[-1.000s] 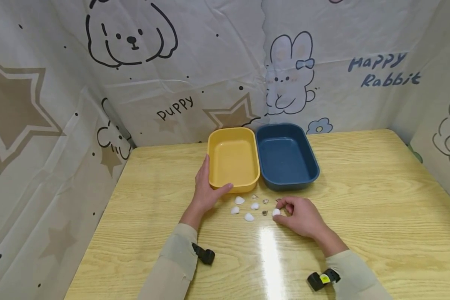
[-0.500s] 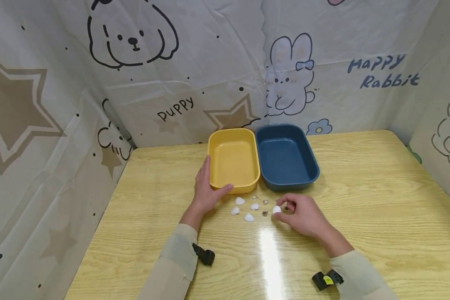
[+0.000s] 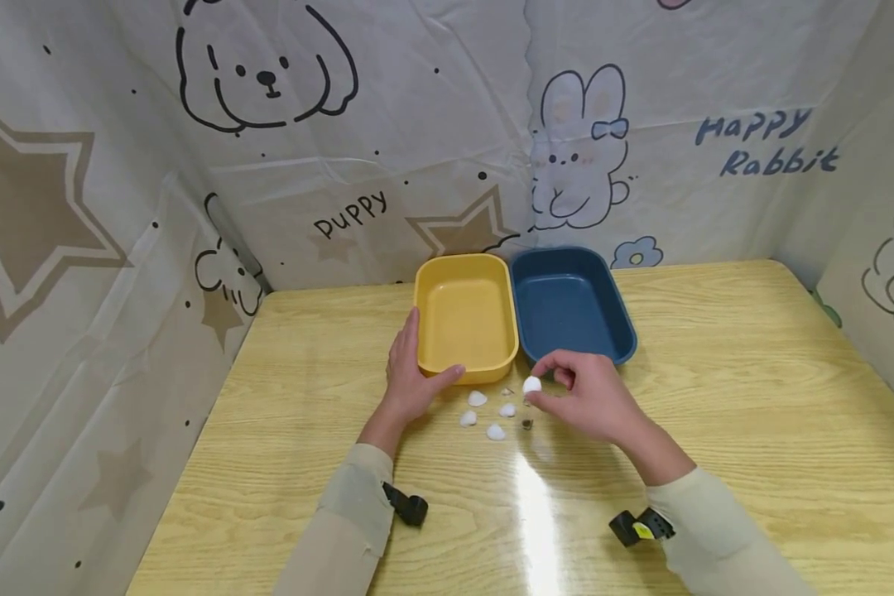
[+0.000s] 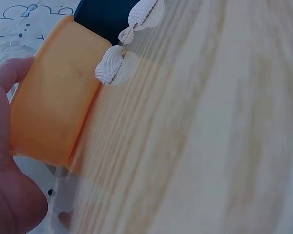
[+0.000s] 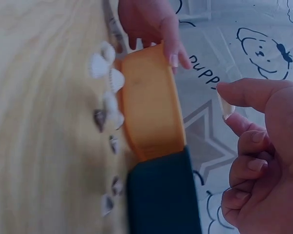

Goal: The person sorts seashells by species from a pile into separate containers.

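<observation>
My right hand (image 3: 596, 397) pinches a white seashell (image 3: 532, 385) between thumb and index finger, above the table near the front of the blue bin (image 3: 574, 314). In the right wrist view this shell (image 5: 226, 105) shows edge-on, the other fingers curled beneath. My left hand (image 3: 408, 385) rests at the near left corner of the yellow bin (image 3: 465, 323), fingers straight along its side and thumb on the front rim. Several white seashells, among them a ribbed seashell (image 4: 110, 66), lie before the yellow bin. Beside them sits a small dark shell (image 3: 527, 424); other small shells are partly hidden by my right hand.
The two bins stand side by side at the back of the wooden table (image 3: 305, 430), against a printed cloth (image 3: 387, 124). Black wrist cameras are strapped on both sleeves.
My right hand has lifted the white seashell off the table and moved it up and left, toward the bins. The left hand and both bins have stayed in place.
</observation>
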`<state>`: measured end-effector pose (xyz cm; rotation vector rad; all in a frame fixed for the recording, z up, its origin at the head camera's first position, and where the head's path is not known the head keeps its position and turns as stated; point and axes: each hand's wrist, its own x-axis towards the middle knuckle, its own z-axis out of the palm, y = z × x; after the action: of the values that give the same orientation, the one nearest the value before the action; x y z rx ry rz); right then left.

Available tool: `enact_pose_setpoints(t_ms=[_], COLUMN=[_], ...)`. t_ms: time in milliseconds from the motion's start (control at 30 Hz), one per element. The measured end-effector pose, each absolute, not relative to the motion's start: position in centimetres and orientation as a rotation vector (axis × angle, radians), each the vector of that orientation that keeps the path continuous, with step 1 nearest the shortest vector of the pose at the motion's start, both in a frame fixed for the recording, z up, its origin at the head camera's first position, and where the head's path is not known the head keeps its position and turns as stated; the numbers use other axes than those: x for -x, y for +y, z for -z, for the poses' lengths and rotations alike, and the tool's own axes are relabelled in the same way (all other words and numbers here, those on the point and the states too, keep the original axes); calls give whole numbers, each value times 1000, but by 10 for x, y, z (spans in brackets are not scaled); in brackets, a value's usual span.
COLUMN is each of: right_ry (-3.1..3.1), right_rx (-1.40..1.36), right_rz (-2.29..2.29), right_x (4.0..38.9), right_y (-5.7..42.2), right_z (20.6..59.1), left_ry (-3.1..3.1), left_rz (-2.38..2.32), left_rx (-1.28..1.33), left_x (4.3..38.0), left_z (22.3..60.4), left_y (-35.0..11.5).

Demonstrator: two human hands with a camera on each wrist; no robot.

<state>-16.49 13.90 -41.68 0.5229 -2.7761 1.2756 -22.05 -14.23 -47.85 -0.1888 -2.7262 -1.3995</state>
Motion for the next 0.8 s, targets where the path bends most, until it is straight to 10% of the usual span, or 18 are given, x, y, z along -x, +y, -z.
enact_pose_setpoints(t_ms=[800], right_ry=[-2622], right_rx=[-474], right_rz=[-1337], right_x=[237], right_y=[106], right_z=[402], left_ry=[-2733], left_rz=[1406], left_rx=[180], left_x=[222], left_z=[481], left_y=[-142])
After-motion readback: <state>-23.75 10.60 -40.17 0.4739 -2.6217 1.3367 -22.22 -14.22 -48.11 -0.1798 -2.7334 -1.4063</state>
